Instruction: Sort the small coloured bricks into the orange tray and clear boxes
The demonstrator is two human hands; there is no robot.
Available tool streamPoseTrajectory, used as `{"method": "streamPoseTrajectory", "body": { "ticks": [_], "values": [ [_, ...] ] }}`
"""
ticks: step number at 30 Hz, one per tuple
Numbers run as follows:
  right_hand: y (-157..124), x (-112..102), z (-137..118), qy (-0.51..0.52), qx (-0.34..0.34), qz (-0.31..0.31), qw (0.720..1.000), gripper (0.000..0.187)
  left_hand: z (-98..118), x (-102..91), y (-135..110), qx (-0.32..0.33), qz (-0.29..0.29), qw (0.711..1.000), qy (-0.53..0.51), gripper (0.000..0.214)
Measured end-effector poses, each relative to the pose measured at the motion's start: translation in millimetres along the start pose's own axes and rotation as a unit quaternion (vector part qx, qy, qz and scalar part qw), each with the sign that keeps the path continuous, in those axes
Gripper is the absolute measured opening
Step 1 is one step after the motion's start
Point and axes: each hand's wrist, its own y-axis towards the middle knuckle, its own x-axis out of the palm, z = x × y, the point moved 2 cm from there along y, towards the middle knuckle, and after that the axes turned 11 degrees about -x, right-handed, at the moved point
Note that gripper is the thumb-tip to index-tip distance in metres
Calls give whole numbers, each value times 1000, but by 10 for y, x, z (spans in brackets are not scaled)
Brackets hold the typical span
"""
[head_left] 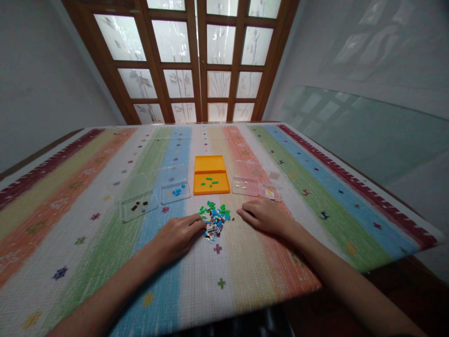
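Observation:
A small pile of mixed toy building bricks (214,222), green, blue, brown and white, lies in the middle of the table. At its left edge, my left hand (184,233) has its fingers bent together with their tips against the bricks. Whatever those fingertips pinch is hidden. My right hand (261,214) rests on the cloth to the right of the pile, fingers curled in and apart from the bricks; nothing shows in it. Beyond the pile stands an open orange case (211,191) with several green bricks (215,182) inside.
Clear open boxes flank the case: one with brown bricks (134,207), one with blue bricks (178,192), one with pale bricks (244,187), and a small one with yellow pieces (270,192). A striped tablecloth (115,234) covers the table. Wooden glazed doors (201,75) stand behind it.

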Motion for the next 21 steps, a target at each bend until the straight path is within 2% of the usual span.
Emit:
{"method": "streamPoseTrajectory", "body": {
  "ticks": [4,14,21],
  "values": [
    [4,2,-6,-3,-1,1,1000,42,-4,12,-2,-17,8,1000,-14,23],
    [-3,20,0,-10,0,5,1000,41,52,-13,28,26,21,997,-74,29],
    [-2,19,2,-10,0,2,1000,41,49,1,-1,40,22,997,-69,31]
  ]
}}
